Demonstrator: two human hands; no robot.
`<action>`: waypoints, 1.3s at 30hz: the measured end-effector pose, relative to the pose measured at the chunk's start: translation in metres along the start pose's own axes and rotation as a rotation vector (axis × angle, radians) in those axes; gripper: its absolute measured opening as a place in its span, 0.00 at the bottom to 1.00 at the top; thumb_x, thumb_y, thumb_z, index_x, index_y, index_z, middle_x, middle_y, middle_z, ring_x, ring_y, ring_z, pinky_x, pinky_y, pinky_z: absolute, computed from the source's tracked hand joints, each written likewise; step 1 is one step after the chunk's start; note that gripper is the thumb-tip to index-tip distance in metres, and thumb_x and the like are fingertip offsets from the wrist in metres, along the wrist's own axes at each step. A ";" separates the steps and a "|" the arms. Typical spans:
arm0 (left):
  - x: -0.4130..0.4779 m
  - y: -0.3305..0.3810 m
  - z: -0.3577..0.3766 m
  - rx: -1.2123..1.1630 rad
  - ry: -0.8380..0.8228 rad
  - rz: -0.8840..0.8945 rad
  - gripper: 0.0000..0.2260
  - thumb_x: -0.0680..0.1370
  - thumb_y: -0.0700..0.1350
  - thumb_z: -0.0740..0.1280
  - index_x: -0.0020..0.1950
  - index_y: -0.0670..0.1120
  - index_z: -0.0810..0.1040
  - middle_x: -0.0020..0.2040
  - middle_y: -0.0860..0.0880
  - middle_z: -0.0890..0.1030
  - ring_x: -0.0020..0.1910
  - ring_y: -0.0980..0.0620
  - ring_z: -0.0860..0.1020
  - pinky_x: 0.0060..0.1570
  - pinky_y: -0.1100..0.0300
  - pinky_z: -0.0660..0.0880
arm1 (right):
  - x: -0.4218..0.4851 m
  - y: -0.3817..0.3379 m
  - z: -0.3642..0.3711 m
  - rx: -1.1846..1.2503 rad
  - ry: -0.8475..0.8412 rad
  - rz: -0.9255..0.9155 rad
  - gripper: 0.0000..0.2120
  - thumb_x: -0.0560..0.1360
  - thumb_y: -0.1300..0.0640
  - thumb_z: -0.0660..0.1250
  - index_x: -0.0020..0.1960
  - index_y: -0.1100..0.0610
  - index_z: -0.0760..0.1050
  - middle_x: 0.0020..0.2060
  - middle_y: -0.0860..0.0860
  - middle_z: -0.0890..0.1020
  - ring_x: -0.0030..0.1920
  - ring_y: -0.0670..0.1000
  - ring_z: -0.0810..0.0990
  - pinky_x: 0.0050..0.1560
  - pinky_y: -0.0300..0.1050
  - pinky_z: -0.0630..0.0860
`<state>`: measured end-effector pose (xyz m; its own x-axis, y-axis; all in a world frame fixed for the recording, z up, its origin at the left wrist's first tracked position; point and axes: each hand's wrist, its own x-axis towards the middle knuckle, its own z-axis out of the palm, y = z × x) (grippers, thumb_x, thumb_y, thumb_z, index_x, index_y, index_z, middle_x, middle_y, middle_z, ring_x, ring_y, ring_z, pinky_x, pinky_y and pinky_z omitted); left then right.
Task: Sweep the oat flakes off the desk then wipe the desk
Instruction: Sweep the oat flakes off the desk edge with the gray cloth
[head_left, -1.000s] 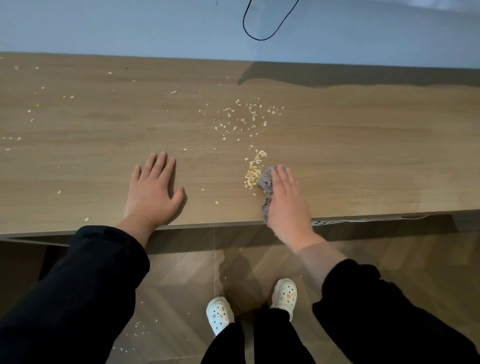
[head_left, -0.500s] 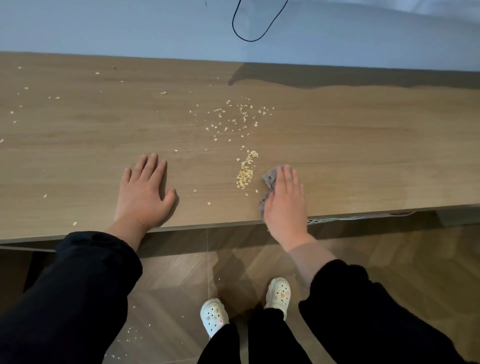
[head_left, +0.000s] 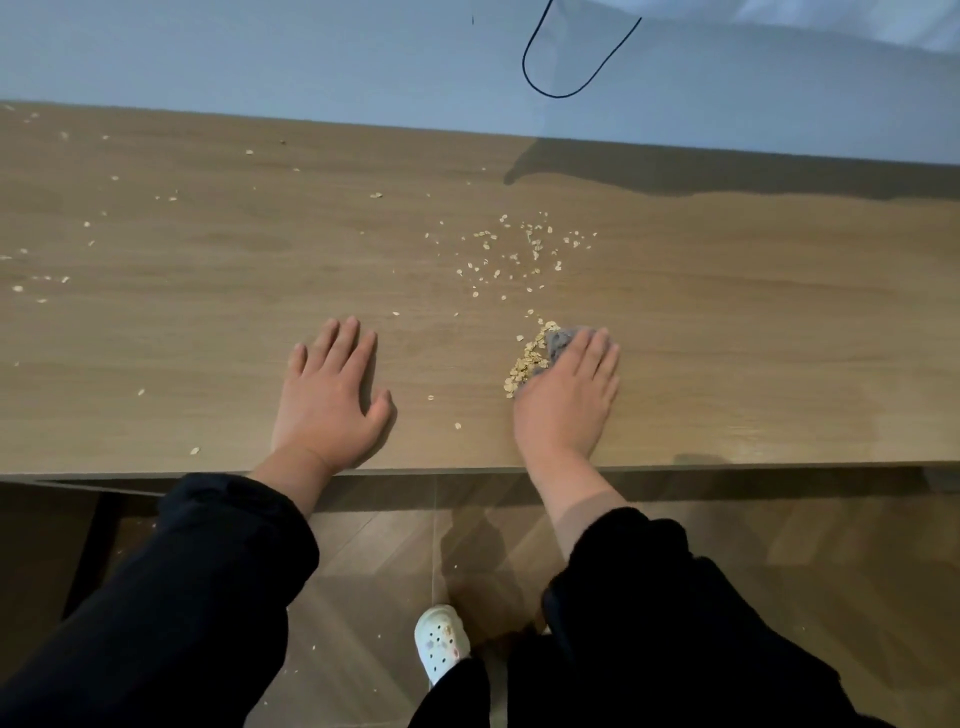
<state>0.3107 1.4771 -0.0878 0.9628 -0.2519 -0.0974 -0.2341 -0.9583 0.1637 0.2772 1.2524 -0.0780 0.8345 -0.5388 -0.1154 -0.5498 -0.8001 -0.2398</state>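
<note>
Oat flakes (head_left: 530, 361), where are they on your feed?
Operator: I see 1 gathered heap on the desk (head_left: 727, 338) near its front edge, touching the grey cloth (head_left: 563, 340) under the right hand (head_left: 569, 400). A loose scatter (head_left: 519, 249) lies farther back, and stray flakes spread off to the left.
Colleague: And the hands?
Operator: Both lie flat, fingers straight. The right presses the cloth down; the left hand (head_left: 330, 400) rests palm-down on bare wood, holding nothing.
Colleague: What worries you?
Operator: A fast push could, I judge, fan the heap out and fling flakes sideways, and the cloth may ride over thin flakes and leave them. The far scatter is easily missed.
Colleague: Any bin or dustpan?
Operator: I see 0 containers. Swept flakes would drop onto the floor (head_left: 363, 571), where a few lie.
</note>
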 end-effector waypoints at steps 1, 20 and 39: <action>0.000 0.000 0.000 -0.003 0.000 0.000 0.36 0.73 0.62 0.45 0.78 0.47 0.56 0.79 0.48 0.52 0.78 0.50 0.47 0.75 0.47 0.46 | 0.001 0.002 0.001 0.010 -0.009 -0.023 0.32 0.81 0.55 0.53 0.79 0.60 0.40 0.79 0.57 0.43 0.78 0.57 0.42 0.78 0.55 0.45; 0.000 0.001 0.000 -0.026 -0.003 -0.008 0.36 0.73 0.61 0.44 0.78 0.48 0.57 0.79 0.48 0.52 0.78 0.50 0.47 0.76 0.48 0.45 | 0.038 0.004 -0.013 0.065 -0.200 -0.530 0.34 0.79 0.63 0.56 0.79 0.53 0.44 0.79 0.49 0.45 0.78 0.48 0.41 0.78 0.51 0.45; 0.000 0.000 0.002 -0.004 -0.018 -0.005 0.33 0.74 0.56 0.40 0.79 0.48 0.54 0.79 0.49 0.51 0.78 0.50 0.46 0.76 0.49 0.44 | 0.071 0.058 -0.031 0.080 -0.106 -0.436 0.32 0.79 0.62 0.55 0.80 0.55 0.44 0.79 0.51 0.45 0.78 0.51 0.45 0.78 0.53 0.48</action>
<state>0.3109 1.4765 -0.0892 0.9614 -0.2493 -0.1161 -0.2285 -0.9591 0.1672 0.3035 1.1596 -0.0701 0.9889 -0.1224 -0.0843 -0.1448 -0.9213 -0.3608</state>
